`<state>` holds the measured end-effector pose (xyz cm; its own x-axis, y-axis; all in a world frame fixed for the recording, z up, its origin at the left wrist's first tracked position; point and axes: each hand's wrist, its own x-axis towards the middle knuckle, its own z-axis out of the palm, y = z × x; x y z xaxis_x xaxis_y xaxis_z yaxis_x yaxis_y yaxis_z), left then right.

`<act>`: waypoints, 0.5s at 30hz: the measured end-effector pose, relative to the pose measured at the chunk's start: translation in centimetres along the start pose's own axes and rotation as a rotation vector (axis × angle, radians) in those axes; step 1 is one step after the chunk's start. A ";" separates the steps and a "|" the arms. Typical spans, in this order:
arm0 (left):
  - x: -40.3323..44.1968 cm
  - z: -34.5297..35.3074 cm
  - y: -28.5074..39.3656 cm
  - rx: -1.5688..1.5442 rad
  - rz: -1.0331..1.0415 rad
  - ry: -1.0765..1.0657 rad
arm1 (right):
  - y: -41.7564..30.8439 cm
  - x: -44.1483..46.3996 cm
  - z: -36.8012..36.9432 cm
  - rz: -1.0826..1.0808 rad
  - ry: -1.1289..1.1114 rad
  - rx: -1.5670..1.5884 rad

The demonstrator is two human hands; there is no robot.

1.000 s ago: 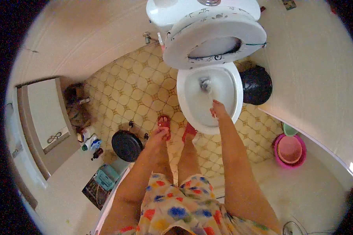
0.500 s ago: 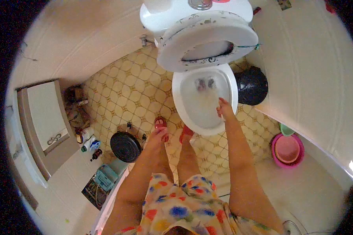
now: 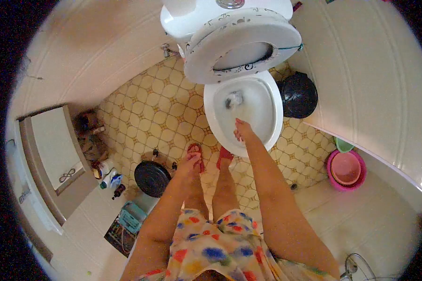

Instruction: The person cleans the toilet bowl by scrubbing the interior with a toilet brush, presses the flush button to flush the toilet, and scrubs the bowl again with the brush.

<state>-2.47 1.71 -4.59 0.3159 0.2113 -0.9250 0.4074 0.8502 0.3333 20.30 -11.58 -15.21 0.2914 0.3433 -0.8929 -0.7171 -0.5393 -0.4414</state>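
Over the front part of the white toilet bowl (image 3: 212,117), my right hand (image 3: 240,130) is closed with its fingers curled round something thin and pale that I cannot make out clearly. A blurred white and dark patch (image 3: 234,99) shows in the bowl beyond my fingers. The toilet seat and lid (image 3: 199,58) stand raised against the tank. My left hand (image 3: 190,163) hangs left of the bowl, above a foot in a red slipper (image 3: 201,165). Its fingers are curled together, with nothing visible in them.
A black bin (image 3: 300,95) stands right of the toilet. Pink basins (image 3: 346,169) lie farther right. To the left are a round black object (image 3: 152,179), several bottles (image 3: 109,178), a teal basket (image 3: 132,217) and a cabinet (image 3: 56,140). A water valve (image 3: 166,50) juts from the wall.
My right hand swung right, then back left over the bowl, and the patch in the bowl shifted too. My left hand has stayed nearly still. The view has shifted slightly.
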 end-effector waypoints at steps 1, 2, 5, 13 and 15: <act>0.3 -0.2 0.0 0.010 0.000 0.000 | -0.8 0.5 0.0 -0.006 0.004 0.017; 0.6 -0.4 0.0 0.019 -0.002 -0.002 | -1.2 0.6 0.0 -0.011 0.010 0.034; 0.4 -0.2 0.0 0.053 0.006 -0.018 | 2.1 -1.7 -0.6 -0.070 -0.094 -0.202; 0.1 -0.4 0.6 0.072 0.031 -0.040 | 8.3 2.6 -2.0 -0.372 -0.106 -0.353; 1.0 -1.1 0.3 -0.004 0.042 -0.091 | 0.4 2.0 -0.1 -0.107 -0.063 0.032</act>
<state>-2.96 2.66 -5.64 0.4092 0.2019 -0.8898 0.3892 0.8434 0.3704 20.62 -11.19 -17.18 0.3277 0.4454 -0.8332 -0.7040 -0.4730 -0.5298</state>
